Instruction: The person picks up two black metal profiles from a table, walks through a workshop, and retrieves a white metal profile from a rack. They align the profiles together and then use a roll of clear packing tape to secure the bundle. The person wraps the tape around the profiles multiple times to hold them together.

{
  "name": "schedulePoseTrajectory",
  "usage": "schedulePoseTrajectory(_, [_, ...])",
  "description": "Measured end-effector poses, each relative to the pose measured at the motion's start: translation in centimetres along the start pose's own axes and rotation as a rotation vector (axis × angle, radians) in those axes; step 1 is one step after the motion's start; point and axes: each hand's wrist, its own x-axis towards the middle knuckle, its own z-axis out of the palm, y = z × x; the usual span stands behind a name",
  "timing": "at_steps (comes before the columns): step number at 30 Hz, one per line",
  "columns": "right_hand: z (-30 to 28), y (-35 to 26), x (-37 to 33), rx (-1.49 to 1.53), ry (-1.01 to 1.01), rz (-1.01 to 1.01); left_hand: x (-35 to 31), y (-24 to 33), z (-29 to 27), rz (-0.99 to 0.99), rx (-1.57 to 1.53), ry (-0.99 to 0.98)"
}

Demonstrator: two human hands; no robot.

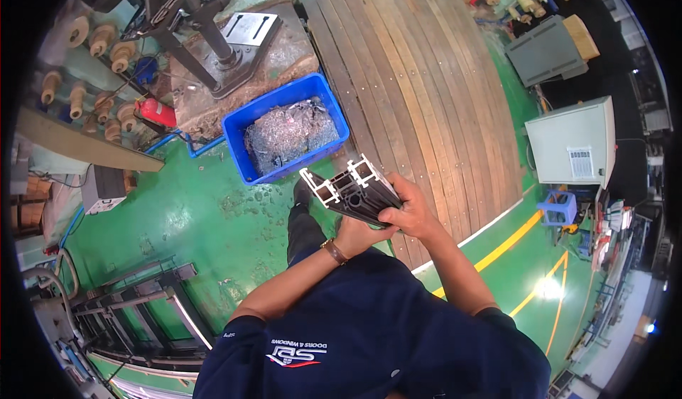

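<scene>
A short piece of black extruded aluminium profile is held in front of my body, its bright cut end with hollow chambers facing away and up. My right hand grips its right side, the thumb lying across the near edge. From below and nearer to me, my left hand holds it; most of its fingers are hidden behind the profile. A brown-strapped watch sits on my left wrist. Just beyond the profile, a blue plastic bin holds metal shavings.
A drill-press-like machine stands beyond the bin. Wooden planking covers the floor ahead and right. A red fire extinguisher is at left, dark metal frames at lower left. A pale cabinet and blue stool stand right.
</scene>
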Motion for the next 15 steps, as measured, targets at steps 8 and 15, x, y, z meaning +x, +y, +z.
schedulePoseTrajectory(8, [3.4,-1.0,9.7,-0.231,0.108,0.04,5.5,-5.0,-7.8,-0.041,0.057,-0.182])
schedulePoseTrajectory(15, [5.7,1.4,13.3,-0.091,0.247,0.201,8.1,-6.1,-13.2,-0.192,-0.244,-0.276])
